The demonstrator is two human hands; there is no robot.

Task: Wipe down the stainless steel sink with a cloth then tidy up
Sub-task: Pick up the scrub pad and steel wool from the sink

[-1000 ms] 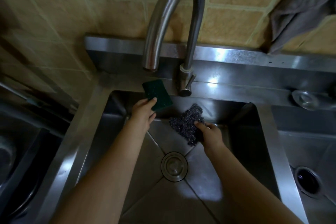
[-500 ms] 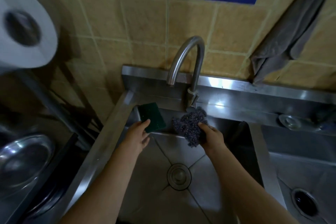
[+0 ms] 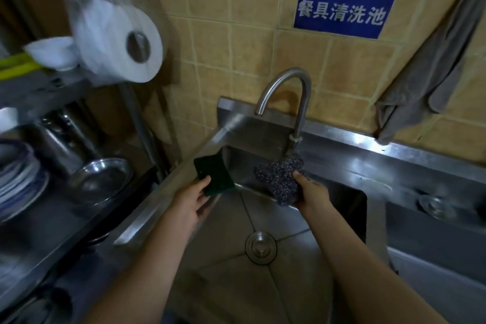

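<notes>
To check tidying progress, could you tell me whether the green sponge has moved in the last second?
Yes. The sponge, held by the left hand, has shifted left, away from the tap toward the back-left corner of the sink.

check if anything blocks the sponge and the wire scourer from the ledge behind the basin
Nothing visible blocks the green sponge, which the left hand holds by the left corner of the ledge. The wire scourer in the right hand is right in front of the faucet base, which stands on that ledge.

Green sponge [image 3: 214,177] and steel scourer [image 3: 279,179] higher now, seemingly level with the sink [image 3: 342,158] back rim.
</notes>
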